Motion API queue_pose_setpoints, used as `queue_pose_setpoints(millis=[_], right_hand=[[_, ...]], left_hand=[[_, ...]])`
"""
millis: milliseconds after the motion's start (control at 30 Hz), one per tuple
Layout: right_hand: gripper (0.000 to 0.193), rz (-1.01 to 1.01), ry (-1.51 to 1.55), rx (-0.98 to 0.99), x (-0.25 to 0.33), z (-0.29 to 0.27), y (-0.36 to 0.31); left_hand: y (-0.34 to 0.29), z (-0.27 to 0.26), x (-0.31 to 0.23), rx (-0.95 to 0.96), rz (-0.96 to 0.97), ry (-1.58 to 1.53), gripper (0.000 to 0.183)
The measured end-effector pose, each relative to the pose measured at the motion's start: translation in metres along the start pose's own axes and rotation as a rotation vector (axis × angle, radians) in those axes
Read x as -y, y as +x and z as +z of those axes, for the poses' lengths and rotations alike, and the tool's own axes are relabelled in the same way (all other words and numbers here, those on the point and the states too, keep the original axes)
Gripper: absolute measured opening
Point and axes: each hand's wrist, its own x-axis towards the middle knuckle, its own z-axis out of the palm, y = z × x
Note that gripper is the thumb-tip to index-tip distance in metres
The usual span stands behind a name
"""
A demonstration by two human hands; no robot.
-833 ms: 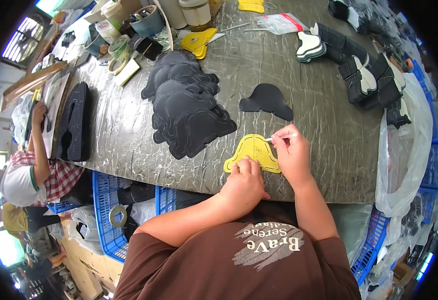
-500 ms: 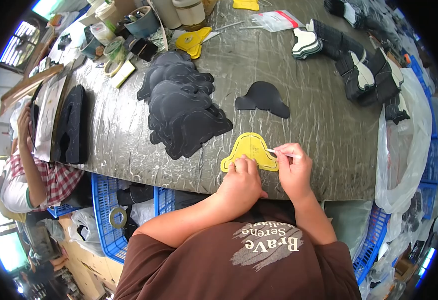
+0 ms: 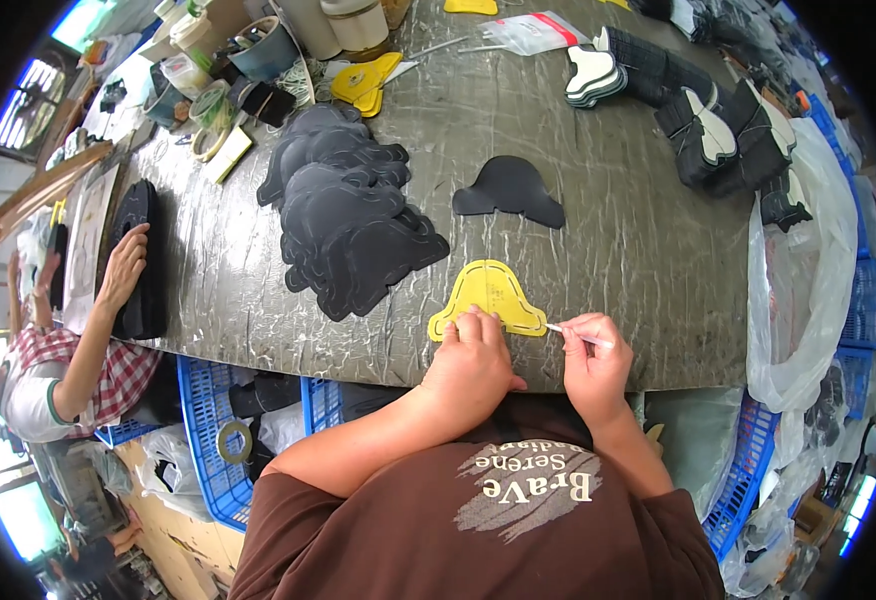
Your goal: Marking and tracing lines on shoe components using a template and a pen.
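A yellow template [image 3: 488, 285] with a slotted outline lies on the table near its front edge. My left hand [image 3: 468, 365] rests on the template's lower part, fingers laid out and pressing down. Pinched in my right hand [image 3: 598, 365] is a slim white pen [image 3: 560, 329], its tip at the template's lower right corner. Whether anything lies beneath the template is hidden. Beyond it sits a single black cut piece [image 3: 510, 190] of rounded shape. To its left, black pieces with pale outlines form an overlapping pile [image 3: 348, 210].
Bundled black and white pieces [image 3: 708, 140] lie at the right, beside a clear plastic bag [image 3: 793, 300]. Pots [image 3: 263, 50] and more yellow templates [image 3: 366, 80] stand at the back left. Blue crates [image 3: 213, 430] are below the table edge. A co-worker's hand [image 3: 126, 262] touches a black stack.
My right hand has brought the pen down from the template's right side to its lower right corner. The co-worker's hand now reaches onto the black stack. The view has shifted slightly.
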Motion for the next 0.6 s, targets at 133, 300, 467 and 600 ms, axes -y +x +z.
queue_pose_setpoints(millis=[133,300,467,600], right_hand=[[0.013,-0.063,-0.068,0.052,0.01,0.002,-0.005],[0.013,-0.126,-0.137,0.071,0.013,0.005,0.001],[0.014,-0.128,-0.198,0.095,0.016,0.004,0.005],[0.014,-0.146,-0.282,0.158,0.026,0.001,0.019]], left_hand=[[0.0,0.001,0.0,0.01,0.004,0.007,0.083],[0.005,-0.014,0.009,0.046,-0.01,-0.115,0.064],[0.046,-0.006,0.077,0.126,-0.003,-0.523,0.023],[0.065,-0.015,0.1,0.286,-0.05,-0.748,0.019]])
